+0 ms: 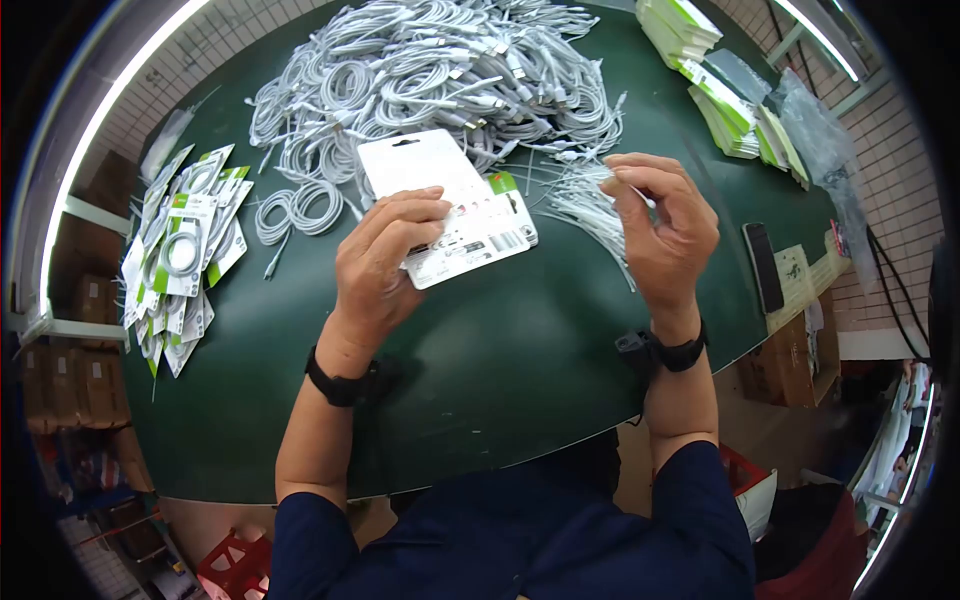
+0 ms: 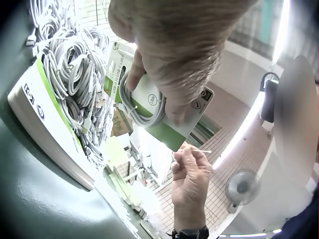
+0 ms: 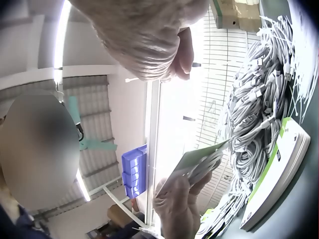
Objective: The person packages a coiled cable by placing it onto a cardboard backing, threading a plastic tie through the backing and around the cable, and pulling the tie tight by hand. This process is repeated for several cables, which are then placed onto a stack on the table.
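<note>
The person's left hand [image 1: 385, 260] holds a printed backing card [image 1: 480, 235] above the middle of the green bench [image 1: 500, 380], barcode side up. The fingers curl over its near edge, and the thumb beneath presses a coiled white USB cable [image 2: 144, 107] against the card's face. The right hand [image 1: 660, 225] is raised just beside the card. Its thumb and forefinger pinch one thin white twist tie [image 2: 202, 151] and the other fingers are loosely bent.

The step in hand looks like tying the coil to the card. To do it well, the left thumb should keep the loops flat and together so none springs loose. The tie should go in straight, held close to its tip, so that it does not buckle. Tilting the card towards the right hand would bring the fixing point into view.

By count there are two hands, one held card, one coil on it and one tie in the fingers. One stack of blank cards [image 1: 415, 165] lies under the left hand's reach. Two loose coils [image 1: 300, 210] lie left of that stack. A single dark phone [image 1: 765, 265] rests by the right edge. The cable heap [image 1: 440, 70] along the far edge, the spare ties [image 1: 585, 205], the packed cards [image 1: 185, 250] at the left edge and the card stacks [image 1: 725, 95] at the far right corner overlap too much to count.
</note>
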Available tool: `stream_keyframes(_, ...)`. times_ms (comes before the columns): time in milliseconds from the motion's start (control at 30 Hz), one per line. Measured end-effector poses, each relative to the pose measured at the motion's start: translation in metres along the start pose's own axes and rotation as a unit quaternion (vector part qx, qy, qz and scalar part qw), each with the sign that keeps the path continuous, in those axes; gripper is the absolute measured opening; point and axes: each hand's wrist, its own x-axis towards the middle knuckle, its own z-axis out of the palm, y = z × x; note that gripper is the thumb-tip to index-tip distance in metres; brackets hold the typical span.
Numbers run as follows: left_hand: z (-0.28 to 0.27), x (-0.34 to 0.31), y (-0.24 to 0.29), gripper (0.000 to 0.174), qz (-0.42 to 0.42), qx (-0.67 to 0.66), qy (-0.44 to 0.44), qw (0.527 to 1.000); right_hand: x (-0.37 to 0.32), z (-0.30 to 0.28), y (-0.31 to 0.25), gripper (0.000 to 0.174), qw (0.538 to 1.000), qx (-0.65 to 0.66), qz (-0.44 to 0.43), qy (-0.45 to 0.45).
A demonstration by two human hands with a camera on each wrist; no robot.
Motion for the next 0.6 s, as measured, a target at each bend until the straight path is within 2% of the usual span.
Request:
stream_keyframes(133, 0.003, -0.003, 0.000, 0.029, -0.002, 0.012, 0.001, 1.000, -0.004, -0.001, 0.015, 0.011, 0.994, -0.045, 0.091, -0.031)
stream_keyframes(467, 0.002, -0.002, 0.004, 0.030, -0.008, 0.008, -0.016, 1.000, -0.010, 0.006, 0.032, 0.011, 0.985, -0.124, 0.110, -0.044)
stream_keyframes(600, 0.003, -0.002, 0.004, 0.030, -0.006, -0.001, -0.019, 1.000, -0.009, 0.006, 0.032, 0.010, 0.991, -0.110, 0.061, -0.054)
